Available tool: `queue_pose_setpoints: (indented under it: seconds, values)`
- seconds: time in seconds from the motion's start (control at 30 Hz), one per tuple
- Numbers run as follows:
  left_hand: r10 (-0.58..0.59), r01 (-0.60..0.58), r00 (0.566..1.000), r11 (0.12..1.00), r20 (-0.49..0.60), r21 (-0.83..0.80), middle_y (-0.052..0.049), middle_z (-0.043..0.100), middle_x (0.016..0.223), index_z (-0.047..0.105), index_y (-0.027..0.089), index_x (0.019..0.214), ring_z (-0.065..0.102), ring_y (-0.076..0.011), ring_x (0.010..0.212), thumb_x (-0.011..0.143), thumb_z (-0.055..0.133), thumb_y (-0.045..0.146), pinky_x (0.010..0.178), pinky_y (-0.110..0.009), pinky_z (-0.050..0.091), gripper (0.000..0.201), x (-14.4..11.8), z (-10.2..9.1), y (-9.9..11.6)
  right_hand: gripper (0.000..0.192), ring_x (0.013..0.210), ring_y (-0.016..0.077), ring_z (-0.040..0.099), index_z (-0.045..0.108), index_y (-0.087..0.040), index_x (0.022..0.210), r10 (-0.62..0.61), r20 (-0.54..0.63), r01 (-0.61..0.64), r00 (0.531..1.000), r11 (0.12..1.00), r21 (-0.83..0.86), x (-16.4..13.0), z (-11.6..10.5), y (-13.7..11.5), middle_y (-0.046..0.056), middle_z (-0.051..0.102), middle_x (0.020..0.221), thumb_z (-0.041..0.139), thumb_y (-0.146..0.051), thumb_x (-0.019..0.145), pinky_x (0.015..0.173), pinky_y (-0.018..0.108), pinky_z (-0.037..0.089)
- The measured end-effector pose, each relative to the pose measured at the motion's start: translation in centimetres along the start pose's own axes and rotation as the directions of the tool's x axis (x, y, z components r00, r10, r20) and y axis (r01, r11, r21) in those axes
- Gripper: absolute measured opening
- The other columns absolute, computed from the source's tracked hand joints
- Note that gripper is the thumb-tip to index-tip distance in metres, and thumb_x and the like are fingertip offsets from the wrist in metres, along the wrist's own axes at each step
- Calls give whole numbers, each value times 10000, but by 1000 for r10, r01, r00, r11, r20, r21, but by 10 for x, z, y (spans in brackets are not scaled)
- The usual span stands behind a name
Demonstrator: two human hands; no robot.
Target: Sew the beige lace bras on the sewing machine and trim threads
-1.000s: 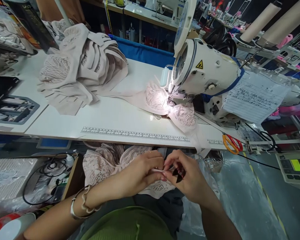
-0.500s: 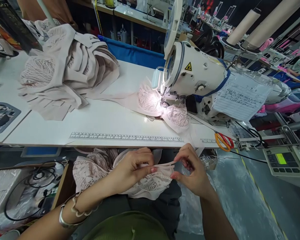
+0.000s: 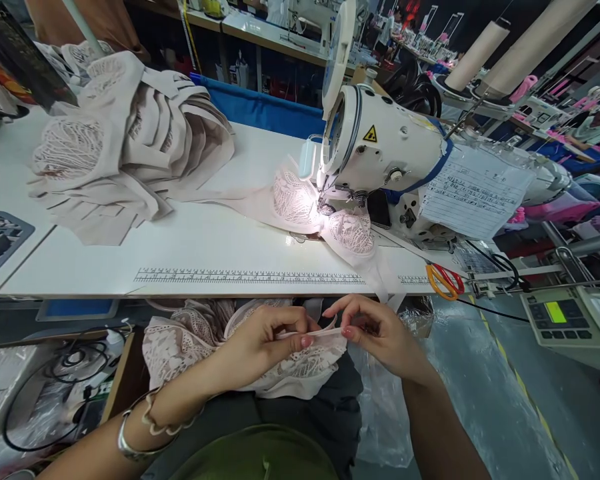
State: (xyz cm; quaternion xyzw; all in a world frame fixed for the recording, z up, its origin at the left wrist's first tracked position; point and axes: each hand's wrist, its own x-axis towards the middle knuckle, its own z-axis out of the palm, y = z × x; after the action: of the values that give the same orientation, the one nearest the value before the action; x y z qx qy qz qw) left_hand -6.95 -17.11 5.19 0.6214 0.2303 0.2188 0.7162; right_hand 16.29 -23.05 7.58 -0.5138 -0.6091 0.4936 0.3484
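Beside the counter (image 3: 205, 237), left hand (image 3: 263, 347) and right hand (image 3: 387, 337) each pinch the lace (image 3: 310, 367) edge, fingertips closed, probably best kept flat and lightly taut.

Yellow warning triangle (image 3: 370, 135) on the sewing machine (image 3: 405, 150)

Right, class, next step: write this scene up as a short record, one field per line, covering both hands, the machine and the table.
Left hand: pinches the edge of a lace piece over the lap
Right hand: pinches the same edge, at its end
Machine: bright light at the needle, bra beneath
Table: pile at left; scissors at the front edge, right
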Motion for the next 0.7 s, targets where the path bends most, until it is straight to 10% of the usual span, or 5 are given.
queue_pose_setpoints:
  seconds: [0.37, 0.7]
  values:
    - [-40, 42, 999, 997, 28, -65, -15, 579, 820, 480, 165, 685, 350, -85, 608, 944, 581, 320, 566, -237, 277, 319, 2, -1, 2, 266, 594, 87, 449, 548, -201, 740, 80, -50, -71, 996, 986, 150, 4, -1, 1, 2, 637, 814, 743, -330, 868, 556, 245, 342]
    - [-10, 10, 1000, 998, -1, 55, 4, 565, 785, 400, 182, 660, 309, -77, 579, 934, 533, 291, 537, -230, 254, 324, 8, 5, 12, 126, 663, 129, 548, 651, -228, 944, 73, -157, -98, 985, 983, -157, 4, -3, -19, -18, 602, 753, 686, -343, 906, 593, 250, 427]
